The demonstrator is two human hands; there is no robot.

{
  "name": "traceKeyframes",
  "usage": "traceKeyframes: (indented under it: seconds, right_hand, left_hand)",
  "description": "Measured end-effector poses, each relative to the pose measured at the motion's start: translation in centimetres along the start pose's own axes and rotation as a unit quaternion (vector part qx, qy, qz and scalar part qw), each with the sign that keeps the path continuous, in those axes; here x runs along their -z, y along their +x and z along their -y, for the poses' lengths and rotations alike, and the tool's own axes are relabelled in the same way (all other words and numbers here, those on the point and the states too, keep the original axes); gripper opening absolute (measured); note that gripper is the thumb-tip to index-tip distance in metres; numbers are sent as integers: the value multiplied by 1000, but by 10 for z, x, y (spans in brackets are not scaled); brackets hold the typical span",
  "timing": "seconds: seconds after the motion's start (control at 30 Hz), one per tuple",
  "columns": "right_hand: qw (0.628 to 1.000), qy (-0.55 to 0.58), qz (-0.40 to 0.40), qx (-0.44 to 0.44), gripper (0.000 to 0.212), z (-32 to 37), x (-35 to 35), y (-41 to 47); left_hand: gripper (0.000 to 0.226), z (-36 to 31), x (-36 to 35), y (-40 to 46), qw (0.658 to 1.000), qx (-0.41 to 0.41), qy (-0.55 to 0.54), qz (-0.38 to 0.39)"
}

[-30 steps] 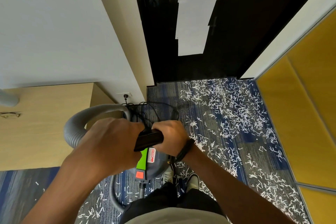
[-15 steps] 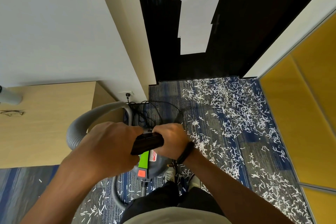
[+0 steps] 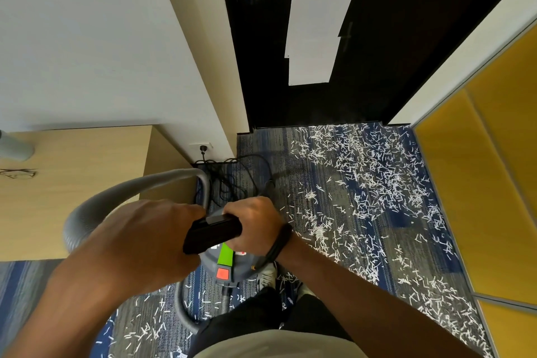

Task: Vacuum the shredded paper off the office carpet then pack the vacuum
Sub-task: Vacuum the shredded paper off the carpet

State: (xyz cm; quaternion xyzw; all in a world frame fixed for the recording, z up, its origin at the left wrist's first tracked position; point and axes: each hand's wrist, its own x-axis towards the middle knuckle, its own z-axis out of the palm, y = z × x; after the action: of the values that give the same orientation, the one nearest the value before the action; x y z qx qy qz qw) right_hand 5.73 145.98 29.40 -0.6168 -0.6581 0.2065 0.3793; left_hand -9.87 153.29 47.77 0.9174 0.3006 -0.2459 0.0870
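A black vacuum nozzle piece is held at waist height between both hands. My left hand grips its near left end and my right hand grips its far right end. Under them on the floor stands the grey vacuum body with a green stripe and a red button. Its grey ribbed hose arcs up to the left and behind my left hand. White shredded paper is scattered thickly over the blue patterned carpet, mostly to the right and ahead.
A light wood desk with glasses on it stands at the left. A black cord tangle runs to a wall socket. A dark door is ahead. Yellow panels line the right side.
Both hands stay on the black nozzle piece, which has tilted a little, its near end lower. The view has shifted slightly.
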Motion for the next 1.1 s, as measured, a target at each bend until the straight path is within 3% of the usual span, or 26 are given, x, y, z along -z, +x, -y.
traceKeyframes:
  seconds: [0.43, 0.67, 0.87, 1.1]
  right_hand:
    - [997, 9, -75, 35, 9, 0, 12, -14]
    - [998, -48, -34, -19, 13, -26, 55, 11]
    - [990, -75, 51, -104, 11, -88, 73, 30]
    - [989, -80, 67, -107, 13, -100, 69, 14]
  left_hand:
    - [23, -22, 15, -9, 1000, 1, 10, -8]
    - [27, -33, 30, 30, 999, 10, 32, -39]
    - [39, -52, 10, 105, 998, 5, 13, -55]
    - [37, -63, 2, 107, 997, -26, 18, -70]
